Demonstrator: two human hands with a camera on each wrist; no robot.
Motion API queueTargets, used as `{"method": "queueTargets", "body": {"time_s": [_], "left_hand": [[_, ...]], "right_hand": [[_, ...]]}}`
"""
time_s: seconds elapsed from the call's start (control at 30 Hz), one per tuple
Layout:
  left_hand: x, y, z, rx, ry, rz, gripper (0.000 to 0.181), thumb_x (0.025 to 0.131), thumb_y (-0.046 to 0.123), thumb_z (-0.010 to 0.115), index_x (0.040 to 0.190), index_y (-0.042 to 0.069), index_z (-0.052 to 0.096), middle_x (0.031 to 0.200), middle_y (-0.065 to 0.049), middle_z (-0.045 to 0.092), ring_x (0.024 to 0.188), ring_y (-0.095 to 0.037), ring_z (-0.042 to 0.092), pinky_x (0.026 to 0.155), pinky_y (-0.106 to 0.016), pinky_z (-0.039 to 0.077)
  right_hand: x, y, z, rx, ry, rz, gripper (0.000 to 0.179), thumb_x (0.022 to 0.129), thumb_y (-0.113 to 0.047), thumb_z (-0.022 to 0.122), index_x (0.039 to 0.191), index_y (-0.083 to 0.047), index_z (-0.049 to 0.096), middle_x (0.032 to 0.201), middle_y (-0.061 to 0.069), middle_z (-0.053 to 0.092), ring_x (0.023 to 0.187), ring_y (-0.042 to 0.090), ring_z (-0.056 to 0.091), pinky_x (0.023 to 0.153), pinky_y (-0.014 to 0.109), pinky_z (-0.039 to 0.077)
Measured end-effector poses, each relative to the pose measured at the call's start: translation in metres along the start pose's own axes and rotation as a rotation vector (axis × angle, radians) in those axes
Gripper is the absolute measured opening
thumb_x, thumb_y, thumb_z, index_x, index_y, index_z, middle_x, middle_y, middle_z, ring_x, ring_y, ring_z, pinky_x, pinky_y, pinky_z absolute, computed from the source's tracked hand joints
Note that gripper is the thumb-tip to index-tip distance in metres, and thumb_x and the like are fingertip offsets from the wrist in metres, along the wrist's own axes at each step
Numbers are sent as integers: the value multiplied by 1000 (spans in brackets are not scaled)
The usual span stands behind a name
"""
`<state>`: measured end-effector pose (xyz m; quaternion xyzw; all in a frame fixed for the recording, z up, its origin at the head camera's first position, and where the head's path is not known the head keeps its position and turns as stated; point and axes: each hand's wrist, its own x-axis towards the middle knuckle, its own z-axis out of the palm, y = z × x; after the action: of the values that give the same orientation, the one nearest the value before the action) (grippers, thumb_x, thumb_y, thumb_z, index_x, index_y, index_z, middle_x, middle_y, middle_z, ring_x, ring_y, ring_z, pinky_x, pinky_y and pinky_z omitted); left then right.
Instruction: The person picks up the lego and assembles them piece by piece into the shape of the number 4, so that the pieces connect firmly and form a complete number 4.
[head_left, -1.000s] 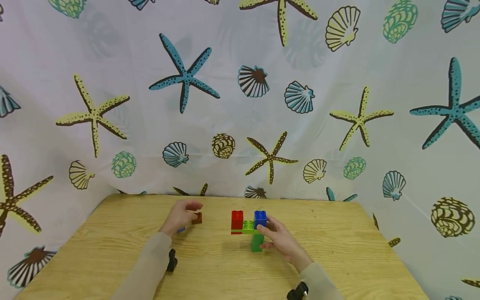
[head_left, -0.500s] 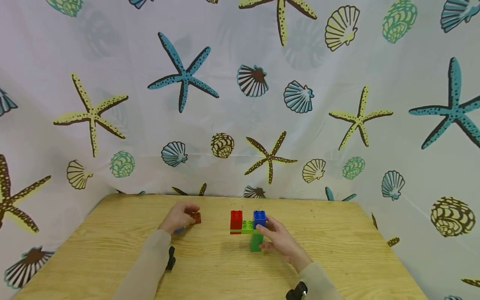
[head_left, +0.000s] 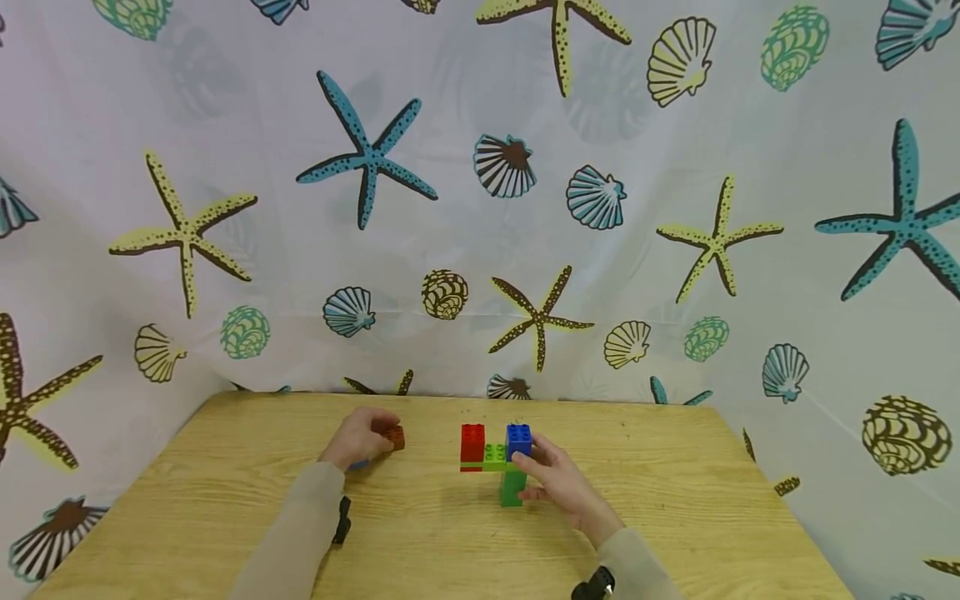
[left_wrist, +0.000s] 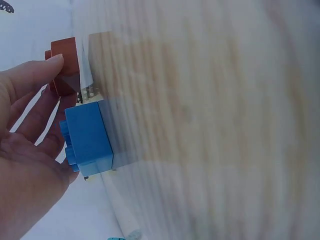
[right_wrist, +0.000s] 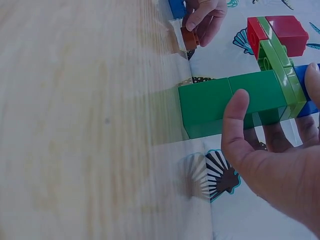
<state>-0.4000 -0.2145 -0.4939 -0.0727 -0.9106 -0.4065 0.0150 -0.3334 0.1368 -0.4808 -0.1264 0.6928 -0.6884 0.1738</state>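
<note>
At the left of the head view, my left hand (head_left: 354, 439) pinches a brown toy brick (head_left: 396, 437) between thumb and fingers. Just beside it on the table stands a loose blue brick (left_wrist: 89, 136), studs toward the palm in the left wrist view. My right hand (head_left: 567, 485) holds a standing brick build, with the thumb against its dark green bricks (right_wrist: 207, 105) and fingers behind. On top of that column lies a long light green brick (head_left: 494, 455), reaching left. It bears a red brick (head_left: 472, 440) at its left end and a blue brick (head_left: 518, 440) above the column.
The wooden table (head_left: 420, 542) spreads around both hands. A white cloth (head_left: 450, 233) printed with starfish and shells hangs behind it and along both sides. Bare tabletop lies between the brown brick and the build.
My left hand's fingers have come down onto the brown brick and now pinch it. The right hand and the build have stayed in place.
</note>
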Motion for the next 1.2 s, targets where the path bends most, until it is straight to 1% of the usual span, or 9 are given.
{"method": "queueTargets", "body": {"time_s": [0.17,0.3,0.4,0.53,0.6,0.73,0.87,1.0,1.2], "left_hand": [[1,-1,2,-36,3,0,41,89,1,66,130,-1,61,125,-20,63,116,-37,58,99,-51,47],[-1,2,0,-70,-2,36,41,92,5,64,132,-2,59,125,-20,63,115,-36,58,100,-51,46],[-3,7,-2,-96,-8,60,42,94,7,62,134,-2,57,125,-19,63,115,-34,58,100,-51,46],[-7,16,-5,-121,-2,98,41,95,10,62,135,0,57,127,-18,63,117,-33,58,99,-49,47],[-10,20,-5,-134,2,121,41,95,10,62,135,1,58,128,-18,62,116,-33,59,97,-47,49],[-13,29,-2,-175,25,162,38,94,9,64,131,0,60,126,-20,63,111,-32,63,90,-41,54],[-13,37,3,-227,48,159,36,93,9,66,128,3,63,122,-17,66,107,-29,64,86,-36,55],[-15,44,5,-266,67,133,34,93,13,66,127,8,65,120,-13,67,107,-26,64,83,-33,54],[-17,50,6,-287,106,142,32,93,16,68,124,12,68,119,-10,69,105,-24,65,82,-29,53]], "right_hand": [[1,0,-1,-1,-5,0,72,96,-41,60,155,-15,28,151,19,39,124,24,50,85,38,56],[0,0,-1,-10,-1,-2,71,97,-41,59,155,-16,28,151,18,39,122,24,50,85,37,56],[0,0,-1,-15,-3,-7,70,97,-40,59,155,-16,28,150,18,40,121,24,50,85,37,56],[0,0,-1,-15,-6,-14,70,97,-39,59,155,-16,28,150,18,40,121,24,51,85,37,56],[0,0,0,-16,-2,-11,70,97,-39,60,155,-17,28,150,18,40,121,24,51,86,38,56],[-1,1,1,-18,0,-10,69,97,-39,60,155,-17,29,149,18,41,122,24,49,86,38,56],[-2,1,1,-19,2,-14,70,97,-39,60,155,-17,29,150,18,41,122,24,49,85,38,56],[-1,1,1,-17,3,-11,71,96,-40,61,155,-17,28,150,18,40,121,24,50,85,38,56],[-1,1,1,-20,2,-8,74,95,-42,61,155,-16,28,150,18,40,123,25,49,84,36,57]]}}
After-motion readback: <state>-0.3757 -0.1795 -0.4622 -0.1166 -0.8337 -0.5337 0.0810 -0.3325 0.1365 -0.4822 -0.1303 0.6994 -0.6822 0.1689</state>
